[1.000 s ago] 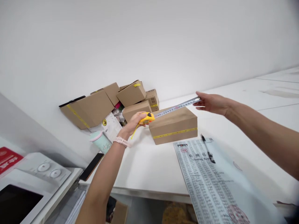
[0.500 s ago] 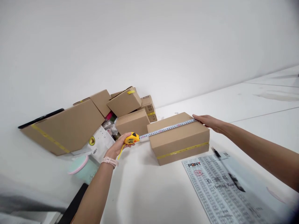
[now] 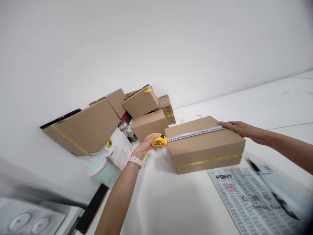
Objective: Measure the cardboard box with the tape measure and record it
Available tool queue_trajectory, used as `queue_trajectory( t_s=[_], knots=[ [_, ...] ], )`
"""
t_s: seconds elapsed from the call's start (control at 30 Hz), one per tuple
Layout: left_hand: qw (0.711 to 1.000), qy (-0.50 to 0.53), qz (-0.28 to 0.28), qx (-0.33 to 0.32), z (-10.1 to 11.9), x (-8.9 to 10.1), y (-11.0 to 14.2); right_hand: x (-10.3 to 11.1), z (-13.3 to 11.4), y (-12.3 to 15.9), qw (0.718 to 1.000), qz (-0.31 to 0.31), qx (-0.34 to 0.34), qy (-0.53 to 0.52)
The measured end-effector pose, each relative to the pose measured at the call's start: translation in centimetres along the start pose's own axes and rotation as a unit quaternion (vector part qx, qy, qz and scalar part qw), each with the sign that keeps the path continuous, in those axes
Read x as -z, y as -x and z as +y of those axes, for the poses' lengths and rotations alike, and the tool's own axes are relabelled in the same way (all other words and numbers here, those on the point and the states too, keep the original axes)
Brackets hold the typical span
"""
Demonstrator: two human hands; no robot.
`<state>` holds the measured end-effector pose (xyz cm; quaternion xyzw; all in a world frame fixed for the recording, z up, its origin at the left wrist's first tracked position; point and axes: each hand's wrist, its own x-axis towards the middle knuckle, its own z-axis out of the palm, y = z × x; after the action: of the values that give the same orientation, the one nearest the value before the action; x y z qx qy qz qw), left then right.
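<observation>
A brown cardboard box (image 3: 205, 150) with a yellow tape band lies on the white table (image 3: 171, 202). My left hand (image 3: 145, 148) grips a yellow tape measure case (image 3: 159, 141) at the box's left end. Its white blade (image 3: 195, 133) stretches flat across the box top. My right hand (image 3: 238, 128) presses the blade's end down at the box's right edge, fingers laid flat on it. A pale watch strap is on my left wrist.
Several cardboard boxes (image 3: 141, 102) are piled against the wall behind. A mint cup with a pink lid (image 3: 101, 169), a black phone (image 3: 92, 209) and white packets lie left. A printed sheet (image 3: 254, 202) with a black pen (image 3: 283, 200) lies front right.
The tape came down from the air onto the box top, and my right hand now pins its end at the right edge. The view shifted, and my left hand holds the case by the box's left end.
</observation>
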<state>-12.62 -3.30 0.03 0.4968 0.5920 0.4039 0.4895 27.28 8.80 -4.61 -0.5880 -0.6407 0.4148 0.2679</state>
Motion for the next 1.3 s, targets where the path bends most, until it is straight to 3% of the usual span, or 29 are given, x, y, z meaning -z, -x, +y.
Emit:
queue_trajectory(
  t_s=[0.1, 0.17, 0.33, 0.43, 0.53, 0.63, 0.67, 0.8, 0.9, 0.97, 1.13, 1.3],
  knots=[
    [1.0, -0.009, 0.01, -0.004, -0.1, -0.2, 0.3, 0.1, 0.4, -0.5, 0.996, -0.066, -0.035, -0.049],
    [1.0, -0.015, 0.018, -0.004, -0.1, -0.4, 0.5, 0.1, 0.5, -0.6, 0.996, -0.069, -0.03, -0.054],
    [0.999, -0.027, 0.039, -0.02, 0.8, -1.2, 1.4, 0.2, -0.2, -0.8, 0.999, -0.024, 0.036, 0.029],
    [0.998, -0.021, 0.026, -0.046, 2.7, -2.0, 3.3, 1.9, -1.8, -1.0, 0.997, -0.003, 0.067, 0.041],
    [0.997, -0.014, -0.06, -0.047, 4.4, -4.3, 6.9, 4.6, -4.8, -0.5, 0.993, 0.021, 0.111, 0.015],
    [0.974, 0.044, -0.22, 0.001, 3.8, -9.4, 11.4, 6.1, -8.3, 0.9, 0.985, 0.027, 0.171, -0.013],
    [0.967, 0.093, -0.236, 0.013, 2.9, -11.6, 12.8, 6.1, -9.2, 1.3, 0.982, 0.019, 0.188, -0.016],
    [0.925, 0.322, -0.201, 0.006, -1.4, -20.0, 16.0, 3.8, -10.9, 2.1, 0.974, -0.03, 0.222, -0.043],
    [0.911, 0.385, -0.146, 0.023, -2.3, -23.4, 15.7, 1.3, -9.9, 1.0, 0.972, -0.028, 0.225, -0.064],
    [0.913, 0.392, -0.112, 0.033, -1.4, -24.1, 14.9, -0.1, -8.8, 0.1, 0.973, -0.015, 0.227, -0.041],
    [0.922, 0.371, -0.035, 0.103, 1.6, -23.3, 12.5, -2.7, -7.5, -0.4, 0.974, -0.021, 0.225, 0.027],
    [0.923, 0.37, -0.017, 0.103, 1.7, -23.2, 11.2, -3.8, -7.9, -0.7, 0.973, -0.031, 0.205, 0.105]
  ],
)
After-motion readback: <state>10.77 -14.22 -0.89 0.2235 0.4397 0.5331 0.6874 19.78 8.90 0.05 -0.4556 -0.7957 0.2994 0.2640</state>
